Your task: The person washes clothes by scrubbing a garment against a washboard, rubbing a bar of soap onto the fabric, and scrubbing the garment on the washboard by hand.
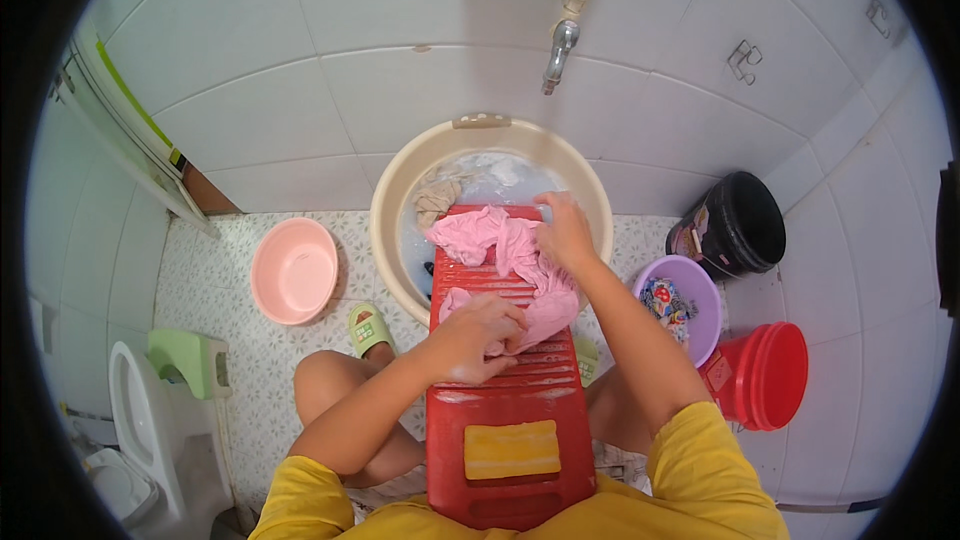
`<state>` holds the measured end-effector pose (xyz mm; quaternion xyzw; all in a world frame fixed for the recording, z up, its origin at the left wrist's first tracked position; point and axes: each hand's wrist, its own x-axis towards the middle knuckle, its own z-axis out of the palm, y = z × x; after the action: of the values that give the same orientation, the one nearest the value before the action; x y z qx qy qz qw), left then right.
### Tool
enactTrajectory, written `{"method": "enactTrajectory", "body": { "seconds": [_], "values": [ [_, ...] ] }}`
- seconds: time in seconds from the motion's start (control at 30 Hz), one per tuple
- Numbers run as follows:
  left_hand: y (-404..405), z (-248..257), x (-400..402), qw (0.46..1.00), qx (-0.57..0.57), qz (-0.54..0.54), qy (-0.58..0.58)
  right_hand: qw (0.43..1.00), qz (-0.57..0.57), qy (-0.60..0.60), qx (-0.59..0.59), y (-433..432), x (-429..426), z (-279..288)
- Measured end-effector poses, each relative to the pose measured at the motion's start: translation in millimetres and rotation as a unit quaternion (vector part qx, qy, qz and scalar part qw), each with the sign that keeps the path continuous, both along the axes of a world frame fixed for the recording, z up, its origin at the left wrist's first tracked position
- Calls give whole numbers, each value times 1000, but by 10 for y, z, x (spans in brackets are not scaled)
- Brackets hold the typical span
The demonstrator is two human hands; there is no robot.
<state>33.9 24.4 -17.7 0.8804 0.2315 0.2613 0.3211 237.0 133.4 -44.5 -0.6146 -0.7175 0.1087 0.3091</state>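
Observation:
A wet pink cloth garment (491, 236) lies bunched across the ridges of a red plastic washboard (510, 405). My left hand (480, 337) grips the near part of the garment, fingers curled over it. At the board's far right edge, my right hand (562, 232) rests against the cloth with bent fingers; whether it grips the cloth cannot be told. A yellow bar of laundry soap (512, 450) sits in the near end of the board. The board's far end leans into a large cream basin (390, 202) of sudsy water, where a beige cloth (437, 200) lies at the left.
A pink basin (295, 270) stands on the floor at left, near a green stool (184, 360) and a white toilet (139, 412). On the right are a black bucket (724, 225), a purple basin (705, 300) holding cloth and a red bucket (757, 376). A metal tap (559, 56) juts above.

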Motion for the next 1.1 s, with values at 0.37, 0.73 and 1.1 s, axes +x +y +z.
{"method": "enactTrajectory", "body": {
  "seconds": [0.37, 0.73, 1.1],
  "values": [
    [-408, 209, -262, 981, -94, 166, 39, 955, 293, 37, -7, -1423, 43, 243],
    [658, -330, 219, 890, 73, 366, 263, 971, 28, -237, 15, -264, -407, -432],
    [218, -388, 238, 897, 76, 336, 279, 984, 108, -144, -1, -803, -344, -187]
  ]
}}
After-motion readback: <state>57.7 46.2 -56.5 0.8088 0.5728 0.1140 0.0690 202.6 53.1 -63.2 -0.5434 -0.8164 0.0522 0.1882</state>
